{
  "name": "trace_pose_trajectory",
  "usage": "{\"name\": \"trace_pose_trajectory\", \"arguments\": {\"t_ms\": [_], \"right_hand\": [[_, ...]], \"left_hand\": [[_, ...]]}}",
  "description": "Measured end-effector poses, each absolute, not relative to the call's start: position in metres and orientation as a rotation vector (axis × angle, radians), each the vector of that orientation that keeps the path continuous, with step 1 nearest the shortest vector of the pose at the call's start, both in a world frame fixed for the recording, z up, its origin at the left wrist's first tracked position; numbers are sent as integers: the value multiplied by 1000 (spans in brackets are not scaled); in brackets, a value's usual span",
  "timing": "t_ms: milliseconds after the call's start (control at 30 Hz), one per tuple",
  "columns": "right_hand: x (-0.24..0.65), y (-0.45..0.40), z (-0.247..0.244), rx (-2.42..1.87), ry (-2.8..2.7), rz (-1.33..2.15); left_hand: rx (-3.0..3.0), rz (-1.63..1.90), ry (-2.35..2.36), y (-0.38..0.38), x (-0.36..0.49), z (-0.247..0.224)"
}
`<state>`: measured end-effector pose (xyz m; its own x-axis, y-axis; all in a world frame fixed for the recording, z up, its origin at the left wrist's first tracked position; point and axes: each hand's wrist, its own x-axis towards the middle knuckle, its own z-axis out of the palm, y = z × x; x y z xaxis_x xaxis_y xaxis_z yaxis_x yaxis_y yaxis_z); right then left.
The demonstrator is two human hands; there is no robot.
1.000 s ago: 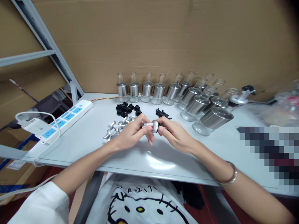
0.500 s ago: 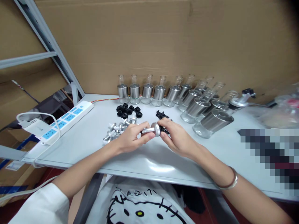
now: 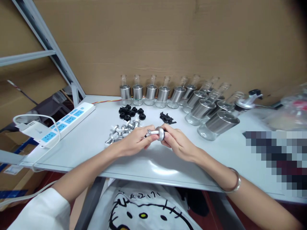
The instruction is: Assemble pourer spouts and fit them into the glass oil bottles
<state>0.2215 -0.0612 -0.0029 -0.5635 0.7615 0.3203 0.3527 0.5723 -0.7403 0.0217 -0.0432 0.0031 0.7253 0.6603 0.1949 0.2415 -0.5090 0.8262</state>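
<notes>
Between both hands is a silver bottle pourer [image 3: 160,133] with a round collar and a narrow spout. My left hand [image 3: 137,140] pinches the spout between thumb and fingers. On the collar's other side, my right hand [image 3: 178,142] is closed around the black stopper end [image 3: 164,133], which is mostly hidden by the fingers. Beside my left hand lies a pile of silver pourer spouts [image 3: 117,132]. Black round stoppers [image 3: 130,112] sit in a cluster behind them. Small black parts [image 3: 167,118] lie just beyond my right hand.
Glass bottles with metal sleeves [image 3: 164,94] stand along the back and right; one at the right carries a fitted pourer [image 3: 247,102]. At the left is a white power strip [image 3: 69,124] with a plugged-in adapter [image 3: 35,131]. Plastic bags [image 3: 287,111] lie far right on the table [image 3: 187,177].
My right fingers have closed further around the stopper end, which now shows less. The pourer has turned slightly between my hands. The view has shifted a little.
</notes>
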Motion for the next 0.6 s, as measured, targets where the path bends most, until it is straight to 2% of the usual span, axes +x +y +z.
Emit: {"name": "trace_pose_trajectory", "arguments": {"t_ms": [200, 367, 467, 600], "right_hand": [[222, -60, -5, -829, -2033, 1187], [222, -56, -6, -810, -1970, 1312], [224, -54, -5, -844, -2020, 1228], [229, -51, -2, -964, -2018, 872]], "left_hand": [[2203, 710, 625, -42, 24, 3], [2221, 779, 669, -43, 26, 2], [2211, 820, 716, -43, 26, 2], [2166, 839, 822, -41, 24, 2]]}}
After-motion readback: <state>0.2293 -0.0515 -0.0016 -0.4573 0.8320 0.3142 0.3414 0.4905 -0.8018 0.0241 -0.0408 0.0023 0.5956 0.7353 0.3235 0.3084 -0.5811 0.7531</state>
